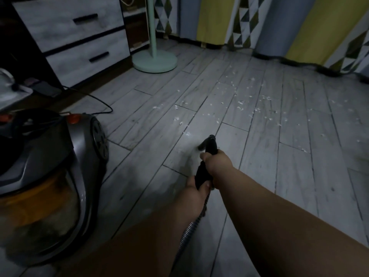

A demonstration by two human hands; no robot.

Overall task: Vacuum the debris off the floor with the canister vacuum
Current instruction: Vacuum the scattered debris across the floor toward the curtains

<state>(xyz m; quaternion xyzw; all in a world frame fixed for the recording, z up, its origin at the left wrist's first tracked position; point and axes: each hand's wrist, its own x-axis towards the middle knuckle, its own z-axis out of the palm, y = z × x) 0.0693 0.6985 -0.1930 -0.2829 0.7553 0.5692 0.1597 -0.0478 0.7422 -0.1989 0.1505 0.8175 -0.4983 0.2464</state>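
Observation:
A grey canister vacuum [54, 176] with an orange dust bin stands on the floor at the left. Its ribbed hose [186, 234] runs up between my forearms to a black handle [209, 148]. My right hand [216, 159] grips the handle's upper part. Just below it, my left hand [194, 188] is closed around the handle's lower end where the hose joins. The nozzle tip points down at the floor in front of me. White debris bits [241, 102] lie scattered over the grey floorboards beyond the tip, toward the middle and right.
A white two-drawer cabinet [79, 37] stands at the back left, with a pale green fan base [154, 60] next to it. A black cord [95, 98] loops over the floor near the vacuum. Patterned curtains [279, 23] hang down to the floor along the back.

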